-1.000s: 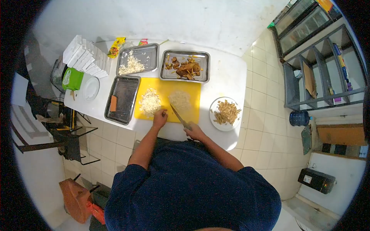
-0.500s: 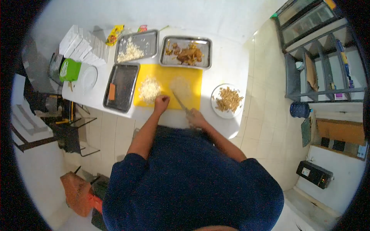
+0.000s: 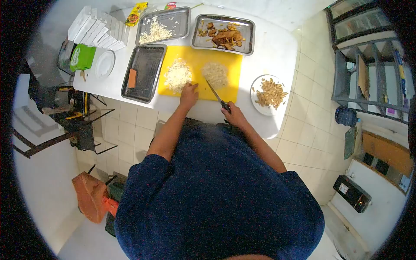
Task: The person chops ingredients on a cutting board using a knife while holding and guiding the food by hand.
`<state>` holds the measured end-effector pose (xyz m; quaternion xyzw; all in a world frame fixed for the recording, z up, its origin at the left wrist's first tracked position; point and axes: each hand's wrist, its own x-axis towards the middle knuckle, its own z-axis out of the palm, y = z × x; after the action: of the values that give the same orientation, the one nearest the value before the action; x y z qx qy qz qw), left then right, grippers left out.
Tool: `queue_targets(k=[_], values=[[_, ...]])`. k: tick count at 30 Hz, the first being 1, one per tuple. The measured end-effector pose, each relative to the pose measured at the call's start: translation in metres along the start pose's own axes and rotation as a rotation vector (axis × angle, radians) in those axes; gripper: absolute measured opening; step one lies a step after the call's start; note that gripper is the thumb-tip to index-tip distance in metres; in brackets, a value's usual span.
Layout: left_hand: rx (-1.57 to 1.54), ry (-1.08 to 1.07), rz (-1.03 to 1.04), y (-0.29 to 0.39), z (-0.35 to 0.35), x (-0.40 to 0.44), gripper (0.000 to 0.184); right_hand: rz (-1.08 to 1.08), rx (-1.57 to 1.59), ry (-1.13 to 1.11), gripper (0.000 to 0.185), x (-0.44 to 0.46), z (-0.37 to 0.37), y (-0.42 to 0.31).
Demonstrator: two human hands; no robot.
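Observation:
A yellow cutting board (image 3: 199, 53) lies on the white table and bears two heaps. Pale chopped pieces form the left heap (image 3: 178, 76); a finer, flatter pale heap (image 3: 215, 74) is on the right. My left hand (image 3: 189, 95) is at the board's near edge, just below the left heap, with its fingers curled together; whatever may be between them is too small to make out. My right hand (image 3: 235, 114) is wrapped round the black handle of a knife (image 3: 214, 91). The blade slants up and left over the board, its tip at the right heap.
Beyond the board are a metal tray (image 3: 184, 26) with pale pieces and another tray (image 3: 250, 41) with browned food. A dark tray (image 3: 144, 92) holding an orange-brown block lies left. At right is a white plate (image 3: 256, 105) of brown chopped pieces. White boxes (image 3: 91, 26) stand far left.
The camera view has shifted, so the table appears higher and further right. My left hand's fingers now reach closer to the left heap. The knife stays in my right hand.

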<state>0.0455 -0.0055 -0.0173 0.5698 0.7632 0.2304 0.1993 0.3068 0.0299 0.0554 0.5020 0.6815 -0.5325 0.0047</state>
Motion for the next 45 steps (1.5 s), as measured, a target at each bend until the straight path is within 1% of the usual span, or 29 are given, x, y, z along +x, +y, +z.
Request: queue_targets(k=[1, 4, 7, 10, 13, 16, 19, 22, 25, 31, 34, 37, 40, 43, 45], values=[[0.010, 0.000, -0.008, 0.002, -0.004, -0.005, 0.041, 0.036, -0.008, -0.024, 0.039, -0.002, 0.000, -0.005], [0.134, 0.047, 0.050, 0.004, -0.007, -0.015, 0.049, 0.022, -0.098, 0.032, 0.040, -0.008, -0.001, -0.012], [-0.171, 0.012, -0.062, 0.009, -0.011, -0.013, 0.048, -0.050, -0.130, 0.059, 0.044, -0.002, 0.002, -0.005], [-0.474, 0.020, -0.075, 0.015, -0.011, 0.002, 0.045, -0.029, -0.087, 0.064, 0.042, 0.005, -0.003, -0.005], [-0.473, -0.104, -0.108, 0.020, -0.015, 0.011, 0.046, -0.068, -0.040, 0.118, 0.040, 0.008, -0.009, -0.012], [0.111, -0.262, 0.043, 0.020, -0.016, 0.012, 0.049, -0.056, -0.041, 0.093, 0.038, 0.009, -0.016, -0.021], [0.314, -0.192, 0.190, 0.012, 0.000, -0.002, 0.051, -0.076, -0.045, 0.093, 0.037, 0.009, -0.016, -0.022], [0.195, -0.186, 0.146, 0.011, 0.002, -0.012, 0.052, -0.082, -0.076, 0.118, 0.038, 0.006, -0.012, -0.019], [0.179, -0.173, 0.181, 0.009, 0.000, -0.015, 0.054, -0.024, -0.198, 0.090, 0.037, -0.001, -0.009, -0.020], [0.183, -0.274, 0.193, -0.003, 0.002, -0.026, 0.066, -0.021, -0.391, 0.063, 0.031, -0.009, 0.011, -0.018], [0.154, -0.286, 0.216, -0.011, 0.006, -0.025, 0.072, -0.052, -0.405, 0.057, 0.028, -0.011, 0.015, -0.026], [0.285, -0.377, 0.136, -0.001, 0.008, -0.020, 0.073, -0.093, -0.392, 0.038, 0.027, -0.012, 0.017, -0.030], [0.398, -0.368, 0.072, 0.020, 0.004, -0.022, 0.069, -0.116, -0.404, 0.030, 0.030, -0.008, 0.026, -0.024], [0.345, -0.274, 0.112, 0.019, 0.015, -0.021, 0.067, -0.116, -0.408, 0.018, 0.034, -0.006, 0.026, -0.024], [0.427, -0.286, 0.150, 0.016, 0.019, -0.018, 0.065, -0.109, -0.390, 0.065, 0.034, -0.009, 0.022, -0.029]])
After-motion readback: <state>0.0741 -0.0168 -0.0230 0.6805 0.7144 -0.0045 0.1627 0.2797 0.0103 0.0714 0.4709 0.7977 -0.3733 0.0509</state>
